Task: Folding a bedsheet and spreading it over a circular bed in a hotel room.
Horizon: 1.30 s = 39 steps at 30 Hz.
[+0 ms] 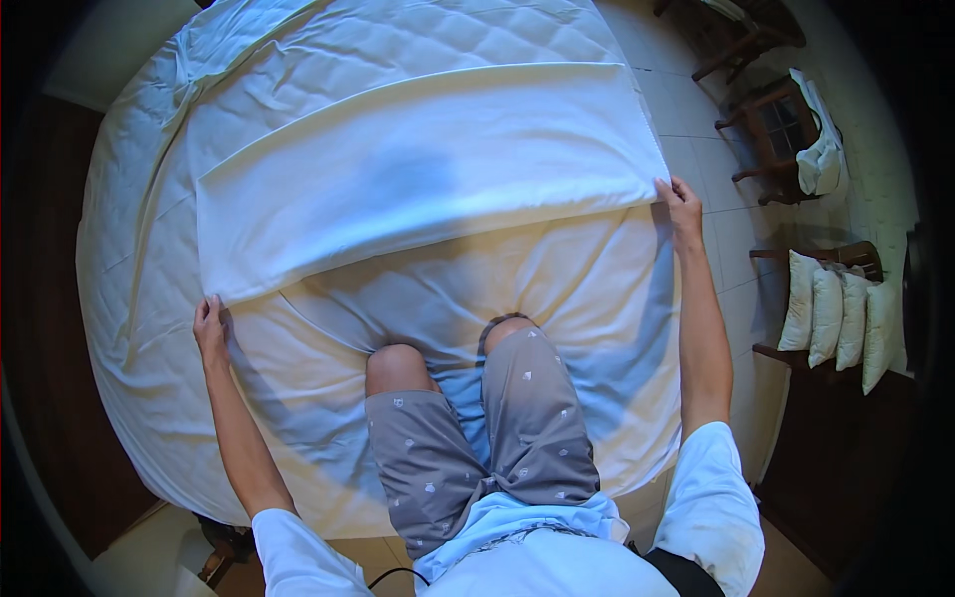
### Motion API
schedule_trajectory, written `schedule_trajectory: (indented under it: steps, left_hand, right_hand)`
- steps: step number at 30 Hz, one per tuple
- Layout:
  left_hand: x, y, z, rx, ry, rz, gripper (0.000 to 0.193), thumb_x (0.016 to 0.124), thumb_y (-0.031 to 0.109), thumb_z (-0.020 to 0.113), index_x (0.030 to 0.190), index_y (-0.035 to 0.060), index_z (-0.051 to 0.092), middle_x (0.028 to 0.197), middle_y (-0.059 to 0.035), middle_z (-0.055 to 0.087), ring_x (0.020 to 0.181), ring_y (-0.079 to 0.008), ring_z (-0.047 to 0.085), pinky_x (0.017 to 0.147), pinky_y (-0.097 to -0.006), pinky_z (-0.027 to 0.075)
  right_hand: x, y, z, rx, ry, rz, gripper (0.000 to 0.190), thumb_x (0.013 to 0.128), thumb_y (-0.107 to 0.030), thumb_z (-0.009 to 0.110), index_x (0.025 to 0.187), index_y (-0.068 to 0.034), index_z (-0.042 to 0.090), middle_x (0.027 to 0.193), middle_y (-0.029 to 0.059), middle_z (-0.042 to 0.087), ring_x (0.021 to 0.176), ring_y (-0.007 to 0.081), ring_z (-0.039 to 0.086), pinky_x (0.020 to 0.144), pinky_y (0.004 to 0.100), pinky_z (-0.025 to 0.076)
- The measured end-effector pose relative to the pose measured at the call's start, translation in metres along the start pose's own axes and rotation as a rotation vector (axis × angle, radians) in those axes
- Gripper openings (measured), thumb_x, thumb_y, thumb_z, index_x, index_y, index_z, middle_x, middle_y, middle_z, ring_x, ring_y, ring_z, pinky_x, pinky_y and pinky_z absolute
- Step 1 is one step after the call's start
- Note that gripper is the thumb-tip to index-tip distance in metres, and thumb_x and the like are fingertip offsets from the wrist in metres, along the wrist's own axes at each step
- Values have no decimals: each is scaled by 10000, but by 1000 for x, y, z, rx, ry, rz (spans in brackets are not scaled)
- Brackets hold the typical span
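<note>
A white cloth, folded into a long band, stretches across the bed in front of my knees. My left hand pinches its near left corner between thumb and fingers. At the near right corner, my right hand grips the edge the same way. The near fold sags slightly between my two hands. Under it the bed is covered by a pale, wrinkled sheet, on which I kneel. The far part of the mattress shows a quilted pattern.
Bunched bedding runs along the left side. To the right, past the bed's edge, is a tiled floor with wooden chairs; one chair has white cloth over it. Several white pillows stand on another seat. A dark wooden panel flanks the left.
</note>
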<state>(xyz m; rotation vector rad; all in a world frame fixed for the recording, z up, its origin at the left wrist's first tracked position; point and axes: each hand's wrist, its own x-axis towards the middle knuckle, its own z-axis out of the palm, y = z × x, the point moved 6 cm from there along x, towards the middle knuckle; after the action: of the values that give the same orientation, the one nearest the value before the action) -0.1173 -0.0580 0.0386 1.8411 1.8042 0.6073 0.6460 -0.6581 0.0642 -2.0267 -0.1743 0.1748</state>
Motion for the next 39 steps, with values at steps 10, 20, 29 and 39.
schedule_trajectory:
  steps: [10, 20, 29, 39]
  left_hand:
    - [14, 69, 9, -160, -96, 223, 294, 966, 333, 684, 1054, 59, 628, 914, -32, 623, 777, -116, 544, 700, -242, 457]
    - [1, 113, 15, -300, -280, 132, 226, 1008, 317, 628, 992, 93, 599, 757, 31, 507, 638, -55, 427, 594, -215, 363]
    - [-8, 71, 18, -423, -482, -161, 229, 1021, 333, 611, 954, 116, 584, 715, 51, 467, 571, -44, 375, 546, -200, 316]
    - [5, 72, 10, -256, -488, -167, 230, 1001, 339, 657, 961, 118, 602, 704, 48, 498, 574, -32, 410, 541, -190, 337]
  right_hand:
    - [12, -37, 1, -215, -67, -114, 324, 836, -217, 793, 1086, -29, 709, 978, 104, 681, 862, 189, 604, 814, 292, 518]
    - [3, -54, 11, -437, -158, -230, 341, 820, -275, 810, 1086, -83, 718, 1053, 99, 671, 979, 234, 584, 878, 353, 516]
    - [24, -33, 1, -256, -440, 131, 389, 786, -285, 841, 1071, -51, 716, 975, 94, 663, 929, 231, 591, 912, 359, 503]
    - [39, -20, -5, -182, -488, 8, 451, 803, -399, 835, 1034, -30, 716, 901, 69, 646, 874, 174, 547, 871, 323, 440]
